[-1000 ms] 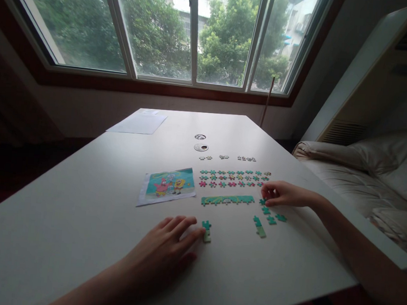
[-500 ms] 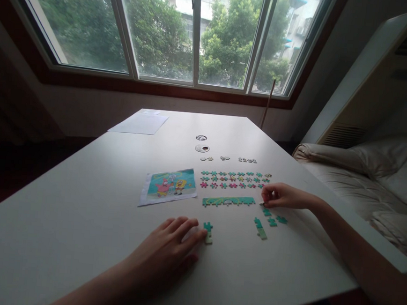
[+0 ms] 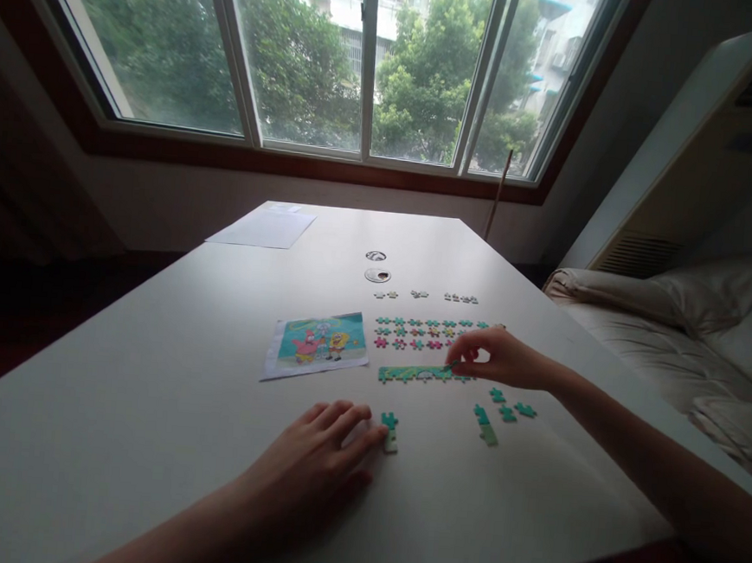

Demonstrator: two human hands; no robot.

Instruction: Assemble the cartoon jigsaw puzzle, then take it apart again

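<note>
My right hand (image 3: 504, 355) pinches a small green jigsaw puzzle piece (image 3: 449, 368), held over the right part of a joined green strip of pieces (image 3: 411, 374). My left hand (image 3: 323, 451) lies on the table with its fingers stretched out. Its index fingertip touches, or almost touches, a short joined pair of pieces (image 3: 391, 434). To the right lie another joined pair (image 3: 485, 426) and a few loose green pieces (image 3: 507, 413). Behind the strip, rows of loose pieces (image 3: 417, 332) are partly hidden by my right hand.
A printed cartoon picture (image 3: 319, 346) lies left of the strip. Farther back are pale pieces (image 3: 460, 299), two round discs (image 3: 377, 275) and white paper (image 3: 263, 227) on the white table (image 3: 146, 385). A padded sofa (image 3: 664, 339) stands at the right.
My right hand has moved left, from beside the strip's right end to over the strip, carrying the piece. My left hand stays by the joined pair. The view has shifted slightly.
</note>
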